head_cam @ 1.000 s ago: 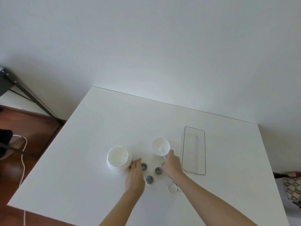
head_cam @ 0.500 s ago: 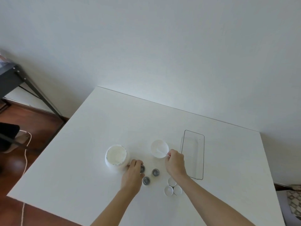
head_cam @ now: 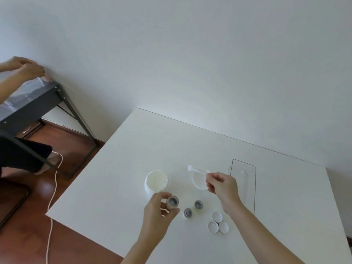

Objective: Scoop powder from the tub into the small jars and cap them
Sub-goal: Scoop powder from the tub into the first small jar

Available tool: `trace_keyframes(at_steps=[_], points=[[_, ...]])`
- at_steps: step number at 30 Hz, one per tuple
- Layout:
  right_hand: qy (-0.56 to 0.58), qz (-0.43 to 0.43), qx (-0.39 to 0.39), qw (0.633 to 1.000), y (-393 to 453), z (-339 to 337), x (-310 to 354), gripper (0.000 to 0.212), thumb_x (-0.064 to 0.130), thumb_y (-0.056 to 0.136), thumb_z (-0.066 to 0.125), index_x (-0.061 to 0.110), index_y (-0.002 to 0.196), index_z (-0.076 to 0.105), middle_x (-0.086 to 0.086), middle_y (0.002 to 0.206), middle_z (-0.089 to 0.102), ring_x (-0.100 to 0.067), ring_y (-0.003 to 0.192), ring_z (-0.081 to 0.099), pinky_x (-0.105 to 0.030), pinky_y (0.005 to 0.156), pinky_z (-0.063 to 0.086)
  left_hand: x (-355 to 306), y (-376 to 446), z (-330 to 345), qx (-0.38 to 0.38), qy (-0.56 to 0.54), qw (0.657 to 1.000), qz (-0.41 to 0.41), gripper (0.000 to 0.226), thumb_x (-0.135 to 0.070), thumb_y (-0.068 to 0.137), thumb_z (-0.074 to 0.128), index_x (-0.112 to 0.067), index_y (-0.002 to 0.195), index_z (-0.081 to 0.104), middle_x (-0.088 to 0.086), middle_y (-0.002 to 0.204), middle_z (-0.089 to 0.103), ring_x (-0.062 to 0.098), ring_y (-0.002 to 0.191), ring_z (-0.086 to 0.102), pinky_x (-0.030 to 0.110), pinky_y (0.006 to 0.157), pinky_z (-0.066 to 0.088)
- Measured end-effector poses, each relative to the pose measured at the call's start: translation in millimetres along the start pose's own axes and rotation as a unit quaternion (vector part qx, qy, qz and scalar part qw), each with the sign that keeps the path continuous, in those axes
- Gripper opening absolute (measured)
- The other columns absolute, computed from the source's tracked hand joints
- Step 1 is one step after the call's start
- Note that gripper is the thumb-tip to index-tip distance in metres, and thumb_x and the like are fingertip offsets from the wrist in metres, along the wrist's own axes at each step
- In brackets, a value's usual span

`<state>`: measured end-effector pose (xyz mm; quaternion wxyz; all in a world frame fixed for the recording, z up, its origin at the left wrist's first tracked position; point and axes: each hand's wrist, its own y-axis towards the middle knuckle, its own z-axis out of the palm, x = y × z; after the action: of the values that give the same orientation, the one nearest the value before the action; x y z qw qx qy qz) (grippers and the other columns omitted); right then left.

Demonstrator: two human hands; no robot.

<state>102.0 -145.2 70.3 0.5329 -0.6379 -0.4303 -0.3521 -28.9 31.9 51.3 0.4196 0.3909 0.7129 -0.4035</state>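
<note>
Fingers of the left hand [head_cam: 158, 212] curl round a small jar [head_cam: 172, 201] lifted at the tub's [head_cam: 156, 182] 5 o'clock; right hand [head_cam: 222, 184] pinches, seemingly, a white scoop [head_cam: 194, 170].

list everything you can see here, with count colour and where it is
tub: 1, white, open, powder inside, table left of centre
tub lid: 1, white, behind right hand
scoop: 1, white, pinched over the lid
small jars: 3, grey; one held tilted, two standing
caps: 3, white, clustered near front
clear tray: 1, right side
table: 1, white
dark table: 1, far left, another person's hands there
cord: 1, white, on floor
left hand: grips a jar
right hand: pinches scoop handle
</note>
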Motion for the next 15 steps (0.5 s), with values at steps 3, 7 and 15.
trace_keyframes(at_steps=[3,7,15], points=[[-0.053,-0.047,0.048,0.996,-13,18,11,0.014,0.011,0.083,0.068,0.012,0.071,0.074,-0.003,0.063,0.067,-0.011,0.056,0.057,-0.022,0.058,0.052,-2,-2,-26,-0.022,-0.048,0.998,-0.039,0.031,-0.008,0.075,0.083,-0.027,0.093,0.067,-0.010,0.075,0.072,0.002,0.058,0.059,0.013,0.059,0.047],[-0.192,-0.152,0.073,0.967,-20,58,24,0.012,0.016,0.082,0.071,0.016,0.071,0.075,0.010,0.059,0.068,0.002,0.056,0.060,-0.009,0.057,0.047,2,4,-66,-0.031,-0.071,0.995,-0.057,0.030,-0.011,0.075,0.084,-0.027,0.095,0.069,-0.002,0.072,0.075,0.010,0.061,0.061,0.023,0.064,0.049],[-0.523,-0.340,0.103,0.775,-11,120,27,0.025,0.022,0.099,0.044,0.009,0.090,0.062,-0.004,0.087,0.062,-0.021,0.082,0.057,-0.030,0.065,0.044,11,25,-115,-0.020,-0.080,0.995,-0.062,0.035,-0.006,0.073,0.086,-0.022,0.100,0.069,-0.009,0.086,0.078,0.009,0.072,0.072,0.022,0.071,0.054]])
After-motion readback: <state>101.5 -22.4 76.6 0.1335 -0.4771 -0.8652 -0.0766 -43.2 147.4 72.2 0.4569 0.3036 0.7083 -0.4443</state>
